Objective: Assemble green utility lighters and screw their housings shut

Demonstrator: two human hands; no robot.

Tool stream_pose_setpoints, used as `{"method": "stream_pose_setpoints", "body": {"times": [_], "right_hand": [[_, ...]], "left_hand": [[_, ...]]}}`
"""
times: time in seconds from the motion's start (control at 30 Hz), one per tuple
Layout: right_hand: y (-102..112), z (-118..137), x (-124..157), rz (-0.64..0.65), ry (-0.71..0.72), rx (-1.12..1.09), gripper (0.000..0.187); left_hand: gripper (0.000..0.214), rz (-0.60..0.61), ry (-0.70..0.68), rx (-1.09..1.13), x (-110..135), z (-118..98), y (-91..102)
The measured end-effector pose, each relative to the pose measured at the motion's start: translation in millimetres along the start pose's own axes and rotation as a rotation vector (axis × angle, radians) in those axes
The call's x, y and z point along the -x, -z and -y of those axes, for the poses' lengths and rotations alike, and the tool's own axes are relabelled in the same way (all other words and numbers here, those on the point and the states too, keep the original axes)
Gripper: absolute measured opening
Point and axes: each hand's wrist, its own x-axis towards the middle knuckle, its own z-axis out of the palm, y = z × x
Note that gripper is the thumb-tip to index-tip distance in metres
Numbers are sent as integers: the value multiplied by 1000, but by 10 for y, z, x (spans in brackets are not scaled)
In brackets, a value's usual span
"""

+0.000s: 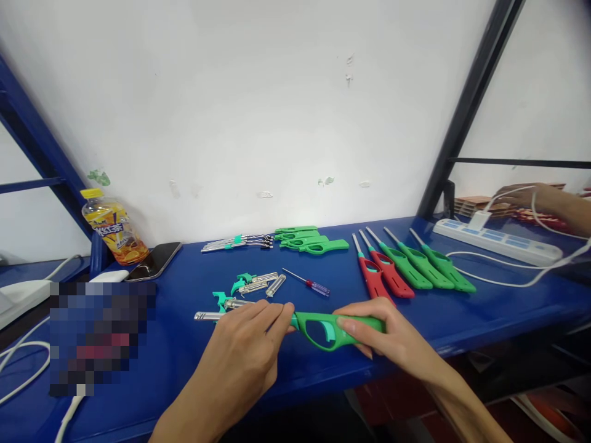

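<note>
Scuffed white wall [240, 123]; blue table [170, 326]; dark post [471, 104]; floor [378, 405] perhaps reddish.

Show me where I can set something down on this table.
Bare blue tabletop shows between the smartphone and clear fuel tanks; a smaller patch lies between the screwdriver and red lighters. It is crowded beyond the left hand, among tanks and teal triggers, and around the green lighters at right.

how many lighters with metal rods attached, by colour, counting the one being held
Red lighters on the table: 2
Green lighters lying beside them: 3
Held green lighter, in the left hand and right hand: 1
Total: 6
</note>
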Motion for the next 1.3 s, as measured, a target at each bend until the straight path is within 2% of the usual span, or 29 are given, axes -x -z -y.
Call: {"method": "stream_pose_setpoints", "body": {"times": [0.4,0.53,0.7,0.83,0.93,1.13,1.3], "right_hand": [[2,72,14,59,91,100,46],[12,82,31,26,96,149,47],[7,79,11,26,66,151,46],[-28,87,-4,24,39,98,46],[-43,76,-8,28,17,25,54],[-7,-41,-35,9,-25,-231,61],[1,-84,-47,-29,-33,-287,49]], "left_hand": [[23,30,56,201,-15,-5,78],[29,-33,8,157,-7,3,20],[33,-4,2,109,12,0,7],[29,50,16,90,45,44,-4],[27,97,40,64,68,112,-27],[32,158,77,16,75,282,59],[32,165,112,-31,87,369,177]]}}
